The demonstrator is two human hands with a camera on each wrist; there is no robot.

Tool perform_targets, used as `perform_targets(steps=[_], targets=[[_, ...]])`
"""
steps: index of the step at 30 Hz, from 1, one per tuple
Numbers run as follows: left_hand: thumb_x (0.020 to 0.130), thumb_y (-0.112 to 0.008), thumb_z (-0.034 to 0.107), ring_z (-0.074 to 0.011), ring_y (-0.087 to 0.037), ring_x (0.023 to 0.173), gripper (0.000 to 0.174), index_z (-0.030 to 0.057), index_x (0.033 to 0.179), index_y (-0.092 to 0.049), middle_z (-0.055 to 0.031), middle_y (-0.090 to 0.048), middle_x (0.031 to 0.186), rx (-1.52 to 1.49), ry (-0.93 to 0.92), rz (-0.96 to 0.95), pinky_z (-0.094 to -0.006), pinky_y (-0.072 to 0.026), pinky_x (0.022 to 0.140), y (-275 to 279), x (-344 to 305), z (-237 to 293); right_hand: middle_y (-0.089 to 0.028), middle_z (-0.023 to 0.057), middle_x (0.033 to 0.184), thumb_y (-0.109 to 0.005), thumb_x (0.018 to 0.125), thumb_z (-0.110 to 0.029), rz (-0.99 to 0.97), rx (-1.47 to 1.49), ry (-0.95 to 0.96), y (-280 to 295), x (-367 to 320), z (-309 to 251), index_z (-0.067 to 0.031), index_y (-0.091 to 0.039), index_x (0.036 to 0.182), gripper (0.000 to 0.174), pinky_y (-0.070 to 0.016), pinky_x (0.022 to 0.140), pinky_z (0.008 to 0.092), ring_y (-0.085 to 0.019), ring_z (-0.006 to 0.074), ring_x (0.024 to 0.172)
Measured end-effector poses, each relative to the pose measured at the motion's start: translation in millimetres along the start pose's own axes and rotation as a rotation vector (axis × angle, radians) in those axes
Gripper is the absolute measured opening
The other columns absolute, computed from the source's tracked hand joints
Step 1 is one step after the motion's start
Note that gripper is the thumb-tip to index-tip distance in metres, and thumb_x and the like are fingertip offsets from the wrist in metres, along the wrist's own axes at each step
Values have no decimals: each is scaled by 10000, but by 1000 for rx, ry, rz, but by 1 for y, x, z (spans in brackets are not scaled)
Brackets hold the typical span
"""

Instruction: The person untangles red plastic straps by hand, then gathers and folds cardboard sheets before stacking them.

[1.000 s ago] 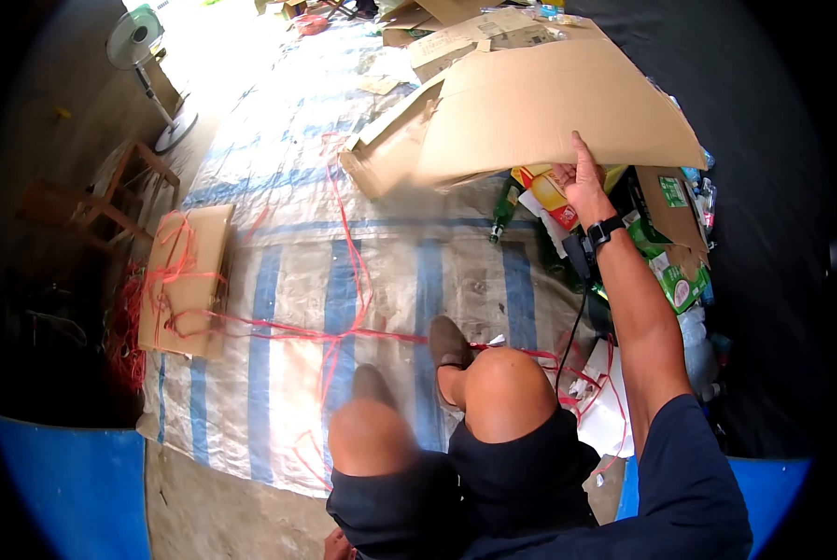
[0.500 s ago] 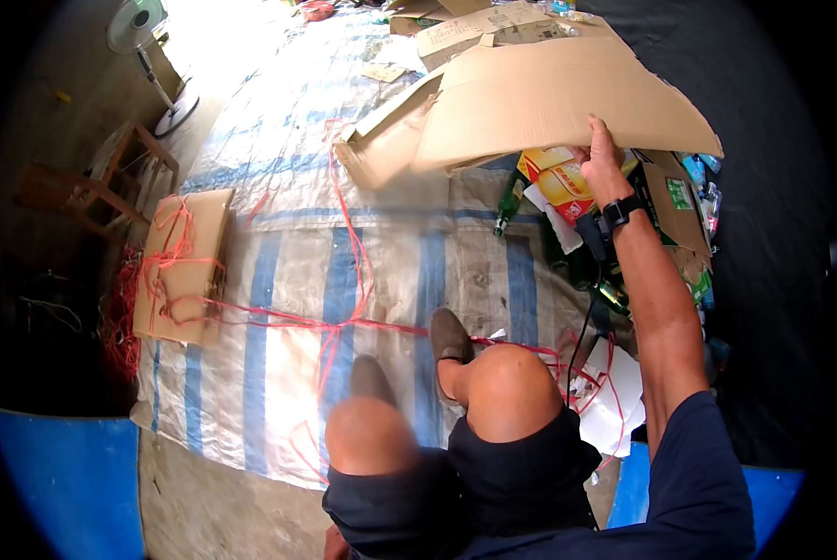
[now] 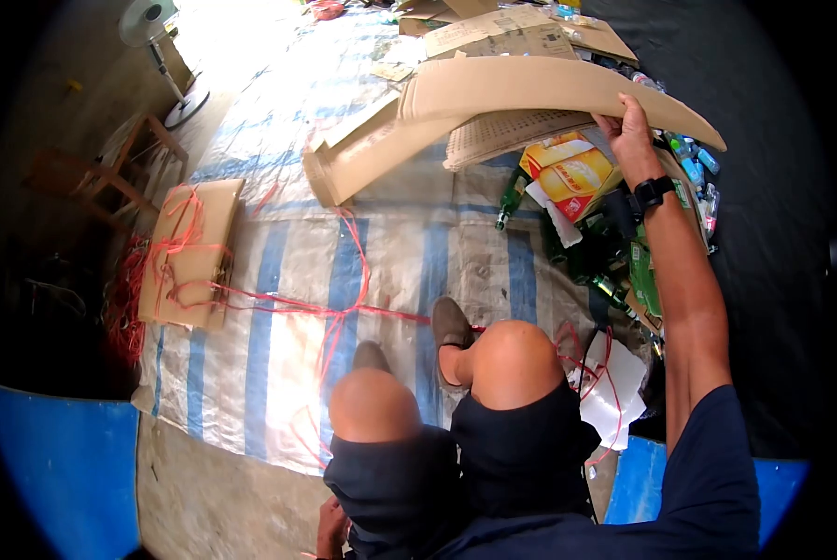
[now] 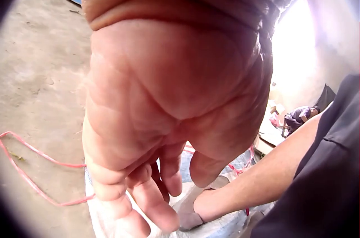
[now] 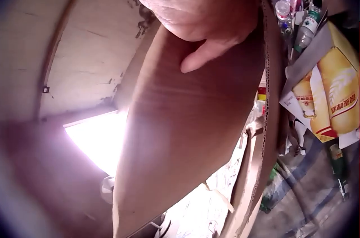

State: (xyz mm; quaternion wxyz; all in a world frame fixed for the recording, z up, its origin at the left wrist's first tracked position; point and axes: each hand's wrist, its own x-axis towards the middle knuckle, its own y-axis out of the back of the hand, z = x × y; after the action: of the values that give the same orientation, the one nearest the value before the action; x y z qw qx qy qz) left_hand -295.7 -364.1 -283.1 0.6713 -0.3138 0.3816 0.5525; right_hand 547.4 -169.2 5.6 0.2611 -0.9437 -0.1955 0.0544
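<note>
My right hand (image 3: 631, 135) grips the near edge of a large brown cardboard sheet (image 3: 549, 82), raised and bowed, with a folded flap (image 3: 348, 173) at its left end. In the right wrist view the thumb lies along the sheet's face (image 5: 180, 114) and the fingers are hidden behind it. A printed cardboard piece (image 3: 507, 135) shows below the sheet. Close to this hand lie a yellow-and-red carton (image 3: 572, 173) and a green bottle (image 3: 513, 198). Low beside my knee hangs my left hand (image 3: 332, 525), its fingers loosely bent around nothing in the left wrist view.
A striped tarp (image 3: 302, 252) covers the floor, crossed by red twine (image 3: 358, 308). On the left lies a cardboard bundle (image 3: 185, 247) tied with twine, near a wooden chair (image 3: 147, 145) and a fan (image 3: 157, 56). Plastic bottles (image 3: 694, 168) are heaped at right.
My right hand has shifted right with the cardboard. The sheet has tipped and bowed, so its face looks narrower and the yellow carton shows more. More of my left hand has come into view.
</note>
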Motion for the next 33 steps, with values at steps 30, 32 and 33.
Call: perform_targets(steps=[30, 32, 33], targets=[[981, -640, 303, -187, -658, 1014, 374, 22, 1229, -649, -72, -674, 1103, 98, -175, -130, -304, -543, 823, -27, -31, 62, -675, 127, 1137, -675, 948, -140, -235, -46, 132, 6, -103, -124, 28, -597, 1150, 274, -587, 941, 367, -681, 229, 1058], [1023, -561, 218, -227, -679, 1057, 299, -13, 1203, -624, -100, -637, 1172, 127, -521, -172, -338, -571, 849, -26, -27, 64, -674, 124, 1136, -685, 945, -138, -271, -24, 86, -3, -114, -116, 38, -593, 1146, 282, -594, 925, 346, -682, 223, 1054], [1038, -530, 193, -243, -686, 1064, 312, -55, 1213, -605, -116, -629, 1182, 220, -684, -168, -348, -584, 855, -37, -39, 84, -676, 120, 1132, -684, 945, -136, -302, -10, 68, -7, -117, -108, 33, -595, 1145, 277, -597, 915, 335, -683, 215, 1050]])
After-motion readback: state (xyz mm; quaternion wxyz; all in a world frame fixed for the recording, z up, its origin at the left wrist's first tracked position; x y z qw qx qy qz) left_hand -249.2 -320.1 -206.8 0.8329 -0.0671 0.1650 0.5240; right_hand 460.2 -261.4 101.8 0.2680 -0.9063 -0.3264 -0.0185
